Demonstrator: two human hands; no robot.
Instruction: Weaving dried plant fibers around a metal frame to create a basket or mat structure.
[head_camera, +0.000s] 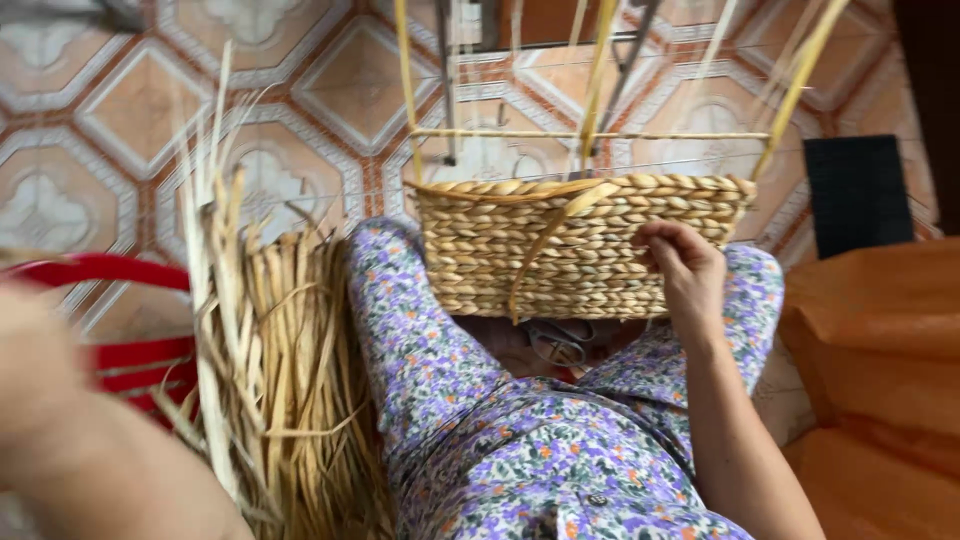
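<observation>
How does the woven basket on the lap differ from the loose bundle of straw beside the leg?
The woven basket is plaited into tight, even rows forming a flat wall; the straw bundle is loose, with strands splaying unevenly. The basket rests on the person's lap, with the right hand on its wall; the bundle lies beside the leg, with no hand clearly on it. The left hand is too blurred to judge. Both share the same pale tan fibre.

Right hand (682, 268): reaching forward from lower right, forearm bare, wrist bending slightly, fingers curling inward, knuckles facing up. Left hand (30, 345): lying at the far left edge, close to the camera, heavily blurred; its grip cannot be told. Left forearm running down toward the bottom edge.
</observation>
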